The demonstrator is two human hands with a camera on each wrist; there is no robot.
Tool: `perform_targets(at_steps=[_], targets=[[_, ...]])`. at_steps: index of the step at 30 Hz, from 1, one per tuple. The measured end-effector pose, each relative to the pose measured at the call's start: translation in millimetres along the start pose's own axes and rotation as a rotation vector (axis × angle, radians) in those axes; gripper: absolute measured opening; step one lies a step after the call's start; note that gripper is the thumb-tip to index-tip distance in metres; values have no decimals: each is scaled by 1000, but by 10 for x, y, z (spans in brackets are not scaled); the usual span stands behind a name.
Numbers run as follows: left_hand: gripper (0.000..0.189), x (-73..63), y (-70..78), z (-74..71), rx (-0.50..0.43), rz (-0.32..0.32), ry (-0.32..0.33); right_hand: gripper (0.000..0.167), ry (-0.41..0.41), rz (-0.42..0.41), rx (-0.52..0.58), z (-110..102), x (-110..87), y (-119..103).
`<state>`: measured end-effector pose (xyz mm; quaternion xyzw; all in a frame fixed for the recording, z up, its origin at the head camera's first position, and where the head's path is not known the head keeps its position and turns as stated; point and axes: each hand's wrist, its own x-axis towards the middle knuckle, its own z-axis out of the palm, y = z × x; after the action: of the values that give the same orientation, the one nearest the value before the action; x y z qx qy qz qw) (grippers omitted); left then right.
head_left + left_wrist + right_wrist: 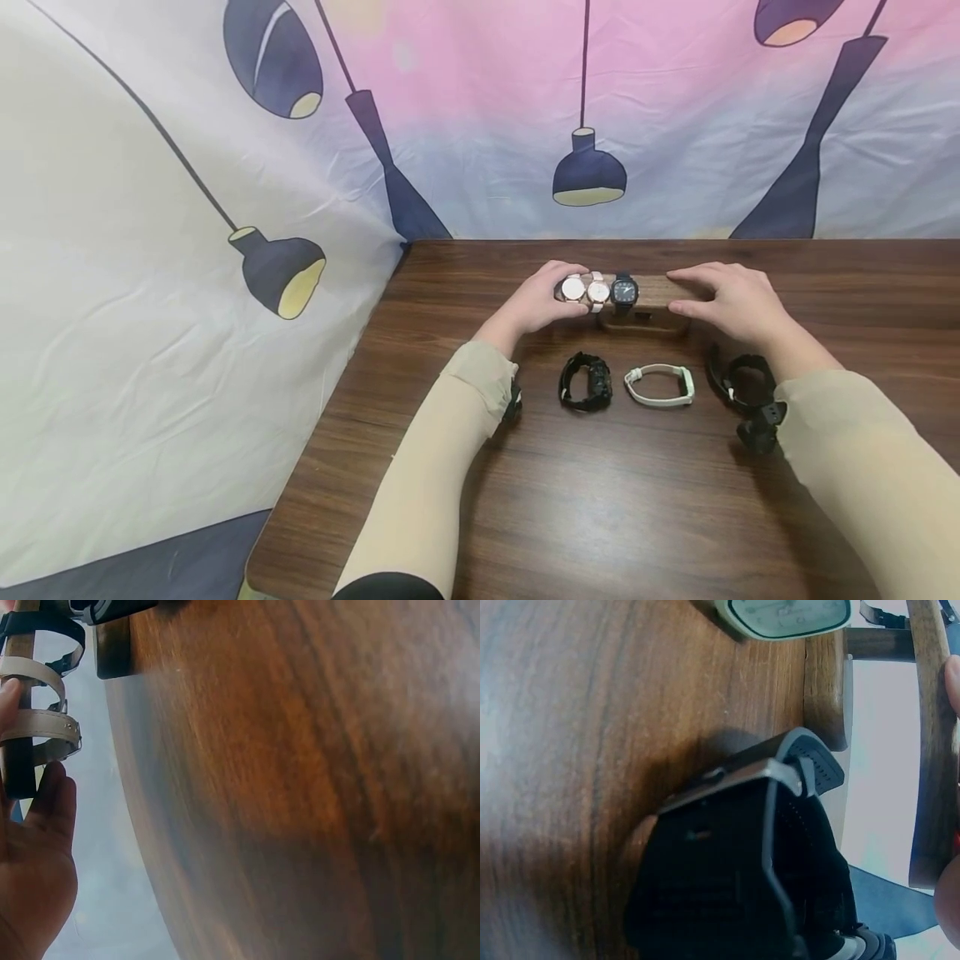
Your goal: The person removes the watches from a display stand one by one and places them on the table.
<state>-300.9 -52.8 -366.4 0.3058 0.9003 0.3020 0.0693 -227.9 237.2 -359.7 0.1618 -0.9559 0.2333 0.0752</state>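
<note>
A wooden watch stand (654, 290) with a raised bar stands toward the back of the table. Its bar carries a white-faced watch (573, 288) at the left end, a watch with a white strap (597, 292) beside it, and a black square watch (624, 290). My left hand (542, 298) holds the bar's left end, thumb in front and fingers behind, around the end watch. At the right end my right hand (731, 298) grips the bare wood between thumb and fingers. The bar (934, 750) crosses the right wrist view's edge, fingers partly cut off.
Nearer on the table (600, 500) lie a black chunky watch (587, 382), a white band watch (660, 386) and a black strap watch (742, 383) beside my right wrist. A printed cloth (487, 125) hangs behind. The table's left edge runs beside my left arm.
</note>
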Motion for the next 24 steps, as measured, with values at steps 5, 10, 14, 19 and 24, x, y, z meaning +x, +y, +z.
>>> perform_targets(at_steps=[5, 10, 14, 19, 24], targets=[[59, 10, -46, 43, -69, 2, 28, 55, -24, 15, -3, -19, 12, 2], [61, 14, -86, 69, -123, -22, 42, 57, -52, 33, 6, -3, 30, 14], [64, -4, -89, 68, -108, -33, 50, 57, -53, 37, 12, -2, 29, 3], [65, -39, -59, 64, -62, -49, 71, 57, -53, 40, 14, -10, 28, 6], [62, -68, -30, 85, -98, -72, 87, 57, -64, 41, 12, -23, 27, 22]])
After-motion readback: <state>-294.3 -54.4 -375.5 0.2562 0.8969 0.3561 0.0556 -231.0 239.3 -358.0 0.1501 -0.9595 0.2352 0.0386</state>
